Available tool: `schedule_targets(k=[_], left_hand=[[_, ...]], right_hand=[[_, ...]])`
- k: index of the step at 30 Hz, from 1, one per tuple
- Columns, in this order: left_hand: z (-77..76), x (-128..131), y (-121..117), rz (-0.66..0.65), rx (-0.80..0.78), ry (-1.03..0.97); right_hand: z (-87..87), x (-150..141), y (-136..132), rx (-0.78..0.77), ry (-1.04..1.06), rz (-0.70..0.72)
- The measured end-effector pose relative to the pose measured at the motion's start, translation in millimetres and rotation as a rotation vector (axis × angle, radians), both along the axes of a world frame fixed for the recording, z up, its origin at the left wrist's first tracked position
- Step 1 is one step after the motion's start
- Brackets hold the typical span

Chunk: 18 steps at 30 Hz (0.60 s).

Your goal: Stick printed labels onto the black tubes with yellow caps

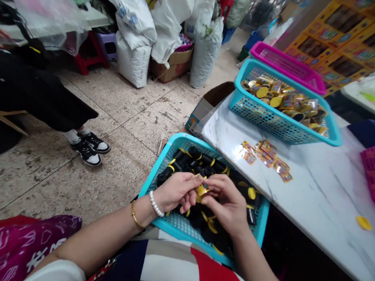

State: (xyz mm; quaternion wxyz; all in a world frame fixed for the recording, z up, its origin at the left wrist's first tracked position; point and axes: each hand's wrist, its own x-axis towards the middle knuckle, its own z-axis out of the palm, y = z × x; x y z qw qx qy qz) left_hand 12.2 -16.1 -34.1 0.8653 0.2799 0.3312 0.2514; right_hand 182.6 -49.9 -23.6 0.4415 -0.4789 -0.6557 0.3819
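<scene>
Over a turquoise basket, my left hand and my right hand meet at a small yellow piece with a shiny printed surface. Both hands pinch it between thumb and fingers; part of it is hidden behind them. Below, many small black cylinders with yellow bands or caps fill the basket, which sits at my lap. Printed sticker-like pieces lie in a loose group on the white marbled table to the right.
On the table stands another turquoise basket, full of yellow printed pieces. A magenta basket is behind it; a yellow cap lies nearer. An open cardboard box adjoins the table. White sacks and a seated person are beyond.
</scene>
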Motion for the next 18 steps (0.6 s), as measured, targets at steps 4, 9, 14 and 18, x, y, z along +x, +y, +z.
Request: schedule_targets(k=[4,9,14,18], left_hand=[[2.5,4,-7,0.013,0.005,0.031],[-1.4,6,-14,-0.063,0.063,0.057],[-2.4,6,-13,-0.043,0.195,0.137],[3.0,6,-9,-0.014,0.221,0.185]], right_hand=[[12.2,-7,-7,-0.04,-0.143,-0.012],[49.6,29,26,0.059,-0.403,-0.169],[121.9,114,117,0.348,-0.509,-0.655],[140.0,146,160,0.393,-0.594,-0.669]])
